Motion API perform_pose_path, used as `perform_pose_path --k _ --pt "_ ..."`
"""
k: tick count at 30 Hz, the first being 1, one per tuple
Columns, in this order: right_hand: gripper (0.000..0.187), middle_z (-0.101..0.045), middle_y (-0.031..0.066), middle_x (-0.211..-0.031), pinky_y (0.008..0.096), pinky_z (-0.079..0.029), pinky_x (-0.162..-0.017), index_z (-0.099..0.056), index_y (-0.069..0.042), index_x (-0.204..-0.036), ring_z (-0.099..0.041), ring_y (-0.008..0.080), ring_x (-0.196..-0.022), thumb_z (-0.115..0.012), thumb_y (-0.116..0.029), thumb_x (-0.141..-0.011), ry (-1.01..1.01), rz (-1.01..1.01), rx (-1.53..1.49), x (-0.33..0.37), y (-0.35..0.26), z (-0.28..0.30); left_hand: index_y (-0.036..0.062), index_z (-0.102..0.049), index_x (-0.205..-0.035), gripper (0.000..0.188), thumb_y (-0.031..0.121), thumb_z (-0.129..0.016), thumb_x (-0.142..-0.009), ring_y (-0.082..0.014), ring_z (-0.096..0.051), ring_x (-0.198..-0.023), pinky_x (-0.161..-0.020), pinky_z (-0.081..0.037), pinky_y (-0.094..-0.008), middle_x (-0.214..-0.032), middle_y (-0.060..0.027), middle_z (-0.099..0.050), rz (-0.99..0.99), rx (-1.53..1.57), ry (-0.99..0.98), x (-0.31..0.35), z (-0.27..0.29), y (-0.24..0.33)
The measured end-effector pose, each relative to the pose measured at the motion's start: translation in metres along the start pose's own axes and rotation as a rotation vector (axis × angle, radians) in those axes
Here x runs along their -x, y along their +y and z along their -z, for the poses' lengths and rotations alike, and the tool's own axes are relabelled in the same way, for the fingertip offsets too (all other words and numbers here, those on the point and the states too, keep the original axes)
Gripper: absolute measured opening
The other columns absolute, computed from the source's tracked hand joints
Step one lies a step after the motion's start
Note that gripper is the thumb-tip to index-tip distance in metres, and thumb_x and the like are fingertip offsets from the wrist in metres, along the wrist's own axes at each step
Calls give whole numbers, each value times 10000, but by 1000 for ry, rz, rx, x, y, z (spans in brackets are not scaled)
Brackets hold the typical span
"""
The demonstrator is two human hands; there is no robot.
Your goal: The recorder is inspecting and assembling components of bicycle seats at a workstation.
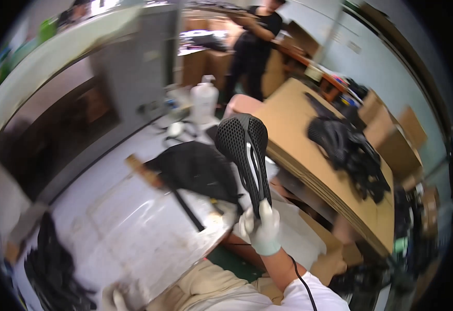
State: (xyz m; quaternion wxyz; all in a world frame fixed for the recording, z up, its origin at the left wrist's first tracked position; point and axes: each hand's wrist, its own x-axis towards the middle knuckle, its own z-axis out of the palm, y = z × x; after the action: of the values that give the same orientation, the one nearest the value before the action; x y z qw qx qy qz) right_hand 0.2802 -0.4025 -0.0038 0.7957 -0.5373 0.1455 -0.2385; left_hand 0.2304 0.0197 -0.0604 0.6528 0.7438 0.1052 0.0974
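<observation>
My right hand (261, 228), in a white glove, grips the narrow nose of a black bicycle saddle (243, 142). The saddle is raised above the table's right edge, its wide honeycomb-patterned end pointing away from me and a long slot down its middle. Low in the view, by the near edge of the white table (107, 223), is my gloved left hand (125, 295). It is blurred, so its fingers cannot be made out. Behind the saddle lies a black cloth-like piece (195, 168), with a wooden strip (142, 170) at its left.
At right, stacked cardboard sheets (299, 119) carry a heap of black items (348, 153). Another black heap (55, 267) lies at the table's left. A white pump bottle (204, 98) stands at the back by a grey machine (138, 67). Beyond, a person (255, 44) stands in dark clothes.
</observation>
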Motion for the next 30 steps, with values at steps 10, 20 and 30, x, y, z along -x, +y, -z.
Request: perform_pose_path --k 10,20,30 --pt "446 -520 15 -589 316 -461 -472 -636 -58 -906 -530 166 -489 -550 -453 -1095 536 452 -160 -97 -104 158 -48 -578 -1362 393 257 -559 -1115 -222 -633 -1084 -978 -505 -347 -1207 -148 -688 133 -71 -66 -3 -18 16" --pt "137 -620 53 -697 306 -517 -513 -646 -9 -1024 -606 152 -543 -599 -132 -1059 242 386 203 -86 -52 128 -67 -611 -1316 366 224 -586 -1095 -242 -648 -1065 -974 -522 -377 -1186 -173 -698 118 -199 9 5 -43 38" --pt "64 -708 76 -736 287 -493 -567 -767 -43 -914 -645 147 -598 -764 -90 -870 -429 431 720 15 21 -26 78 -644 -1380 504 151 -737 -890 -427 -411 -1456 -1231 -261 -566 -1518 -222 -528 -402 -1370 600 -46 50 64"
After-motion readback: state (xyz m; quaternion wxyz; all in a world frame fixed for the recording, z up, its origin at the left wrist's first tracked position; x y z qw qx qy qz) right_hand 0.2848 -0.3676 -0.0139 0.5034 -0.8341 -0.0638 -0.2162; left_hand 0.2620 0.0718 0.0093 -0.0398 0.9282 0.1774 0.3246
